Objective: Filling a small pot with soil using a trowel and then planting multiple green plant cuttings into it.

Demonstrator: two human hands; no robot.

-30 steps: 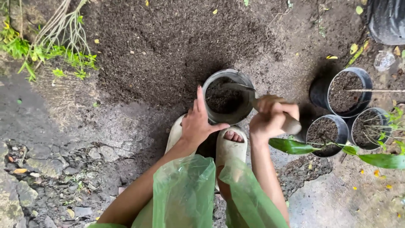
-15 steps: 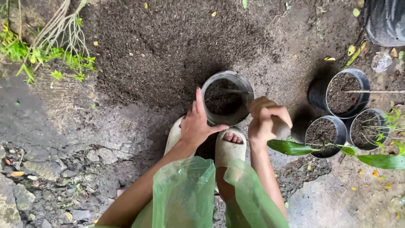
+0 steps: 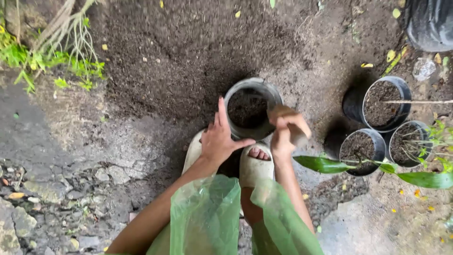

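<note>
A grey round pot [image 3: 234, 92] partly filled with dark soil stands on the ground in front of my feet. My left hand [image 3: 218, 138] rests open against the pot's near left side, fingers spread, thumb along its base. My right hand [image 3: 284, 133] is closed around the wooden handle of a trowel [image 3: 296, 135], held at the pot's right rim. The blade is hidden from view. My pale sandals [image 3: 256, 165] sit just below the pot.
A wide heap of dark soil [image 3: 188, 52] lies behind the pot. Three black pots of soil [image 3: 381, 97] [image 3: 359, 147] [image 3: 409, 141] stand at the right, with green leaves [image 3: 325, 164] across them. A black bag [image 3: 432, 23] sits top right. Stones and weeds lie at the left.
My right hand has drawn the trowel up and inward toward the pot's right rim. The metal blade seen lying across the pot earlier no longer shows. My left hand stays put.
</note>
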